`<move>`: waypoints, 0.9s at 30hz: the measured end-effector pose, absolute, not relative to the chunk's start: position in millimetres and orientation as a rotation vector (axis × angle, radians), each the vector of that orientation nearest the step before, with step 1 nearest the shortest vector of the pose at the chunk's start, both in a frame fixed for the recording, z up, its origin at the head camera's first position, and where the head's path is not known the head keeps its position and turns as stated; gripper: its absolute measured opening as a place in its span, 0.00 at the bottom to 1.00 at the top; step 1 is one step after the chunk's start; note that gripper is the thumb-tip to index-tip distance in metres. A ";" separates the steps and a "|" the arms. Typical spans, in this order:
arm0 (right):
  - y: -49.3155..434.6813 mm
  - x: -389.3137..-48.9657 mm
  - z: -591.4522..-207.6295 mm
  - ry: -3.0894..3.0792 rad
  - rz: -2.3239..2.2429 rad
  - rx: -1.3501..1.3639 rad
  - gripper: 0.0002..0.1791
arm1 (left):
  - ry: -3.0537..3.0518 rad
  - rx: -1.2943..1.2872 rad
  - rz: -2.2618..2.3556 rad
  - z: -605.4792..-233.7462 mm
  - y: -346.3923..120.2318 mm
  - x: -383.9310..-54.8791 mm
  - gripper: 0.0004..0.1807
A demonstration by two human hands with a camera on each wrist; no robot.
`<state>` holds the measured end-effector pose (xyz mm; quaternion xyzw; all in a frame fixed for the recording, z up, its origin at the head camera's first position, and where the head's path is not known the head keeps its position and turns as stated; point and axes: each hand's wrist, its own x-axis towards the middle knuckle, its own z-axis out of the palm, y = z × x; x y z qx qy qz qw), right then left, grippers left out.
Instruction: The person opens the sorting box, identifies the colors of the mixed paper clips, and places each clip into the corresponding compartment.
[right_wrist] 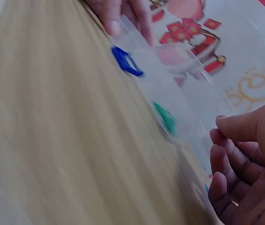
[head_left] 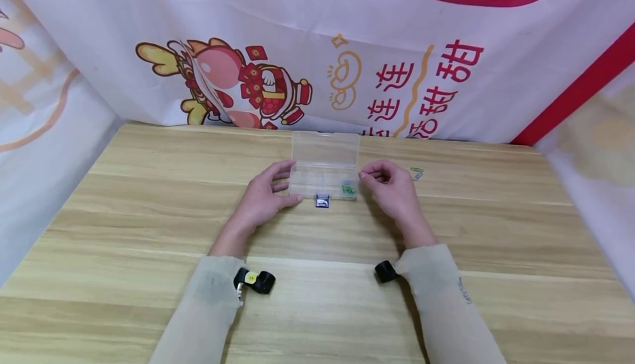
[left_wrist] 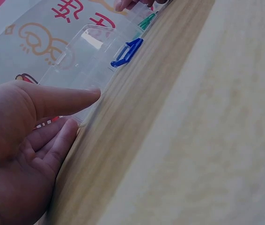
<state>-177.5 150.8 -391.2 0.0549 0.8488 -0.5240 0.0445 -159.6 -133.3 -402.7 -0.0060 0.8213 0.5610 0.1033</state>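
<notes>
Looks partly done: already keeps green wire paper clips (head_left: 349, 188), too overlapped to count, inside one open, clear plastic box (head_left: 307, 179) with one blue plastic latch (head_left: 322, 201), on the worktop (head_left: 317, 309) between left hand (head_left: 265, 193) and right hand (head_left: 394, 190). Leaves one loose green wire clip (head_left: 417, 169) and one loose pale-blue wire clip (head_left: 418, 176) just outside the right hand. Grips the box left-handed; curls right fingers near its other end, cannot tell whether around anything.

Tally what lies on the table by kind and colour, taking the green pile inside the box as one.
Clear box: 1
Green pile in it: 1
Loose green clip: 1
Loose blue clip: 1
Total: 4
</notes>
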 end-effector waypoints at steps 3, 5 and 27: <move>169.2 -176.8 -389.8 2.602 -1.603 0.202 0.12 | 2.422 -0.023 1.652 -403.1 -132.7 -158.9 0.45; 184.0 -175.3 -389.2 2.605 -1.623 0.244 0.13 | 2.426 -0.018 1.648 -403.0 -132.6 -158.3 0.45; 246.8 -181.3 -400.7 2.835 -1.301 0.534 0.20 | 2.438 -0.005 1.656 -403.6 -133.7 -159.0 0.45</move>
